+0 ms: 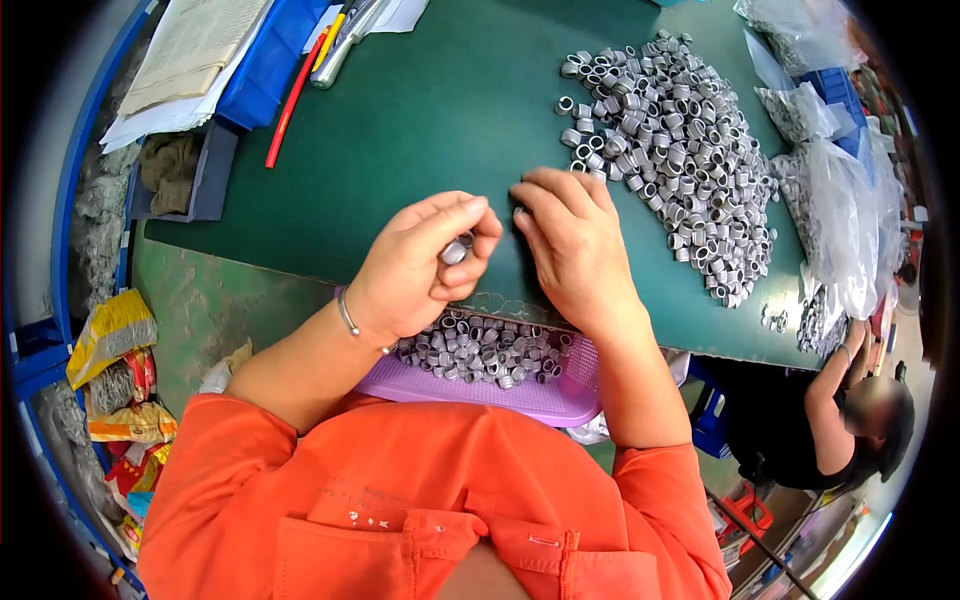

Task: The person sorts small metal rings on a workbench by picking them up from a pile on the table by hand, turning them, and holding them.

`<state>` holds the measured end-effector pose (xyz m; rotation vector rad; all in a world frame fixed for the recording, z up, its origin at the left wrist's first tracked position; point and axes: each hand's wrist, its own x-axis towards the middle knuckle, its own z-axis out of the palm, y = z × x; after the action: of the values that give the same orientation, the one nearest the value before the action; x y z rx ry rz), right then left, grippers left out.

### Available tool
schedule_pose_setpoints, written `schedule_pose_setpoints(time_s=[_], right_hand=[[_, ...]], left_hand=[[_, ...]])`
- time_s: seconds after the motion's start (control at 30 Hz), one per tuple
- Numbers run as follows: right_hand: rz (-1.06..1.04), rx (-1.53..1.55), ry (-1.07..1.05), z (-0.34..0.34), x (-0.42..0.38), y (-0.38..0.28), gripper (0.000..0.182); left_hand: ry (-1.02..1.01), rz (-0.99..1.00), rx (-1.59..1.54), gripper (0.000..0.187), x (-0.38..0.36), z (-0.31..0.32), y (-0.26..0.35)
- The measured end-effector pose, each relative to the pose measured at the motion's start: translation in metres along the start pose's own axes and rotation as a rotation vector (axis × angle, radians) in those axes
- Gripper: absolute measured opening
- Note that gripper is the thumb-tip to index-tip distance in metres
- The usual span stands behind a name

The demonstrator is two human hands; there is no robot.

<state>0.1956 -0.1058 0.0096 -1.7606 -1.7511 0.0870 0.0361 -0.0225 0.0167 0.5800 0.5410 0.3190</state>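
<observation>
My left hand [415,250] is closed around a few short grey metal rings [456,249], which show between the thumb and curled fingers. To its right, my right hand [575,245] is held over the green table [430,110] with its fingers bent and pressed together. A small grey bit shows at its fingertips, too little to name. A large heap of the same metal rings [690,150] lies on the table beyond the right hand. Below both hands, at the table edge, a purple plastic basket [575,400] holds many more rings [480,352].
A red pencil [290,108] and other pens lie at the table's far left, near a blue bin [243,95] and papers [185,60]. Plastic bags of metal parts [840,220] line the right edge. Another person [800,420] works at the right.
</observation>
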Motion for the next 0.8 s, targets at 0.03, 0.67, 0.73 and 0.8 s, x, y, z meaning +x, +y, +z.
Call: schedule_pose_setpoints(time_s=[0.03, 0.67, 0.73, 0.8], right_hand=[[0.006, -0.002, 0.002, -0.004, -0.006, 0.000, 0.020], [0.391, 0.316, 0.176, -0.026, -0.037, 0.016, 0.019], [0.546, 0.760, 0.263, -0.027, -0.043, 0.016, 0.018], [0.628, 1.030, 0.264, -0.029, -0.046, 0.017, 0.017]], left_hand=[[-0.006, 0.009, -0.018, 0.023, 0.000, -0.003, -0.001], [-0.087, 0.113, -0.036, 0.020, 0.001, -0.011, -0.008], [-0.092, 0.137, -0.039, 0.020, 0.001, -0.011, -0.009], [-0.093, 0.137, -0.039, 0.020, 0.001, -0.011, -0.008]])
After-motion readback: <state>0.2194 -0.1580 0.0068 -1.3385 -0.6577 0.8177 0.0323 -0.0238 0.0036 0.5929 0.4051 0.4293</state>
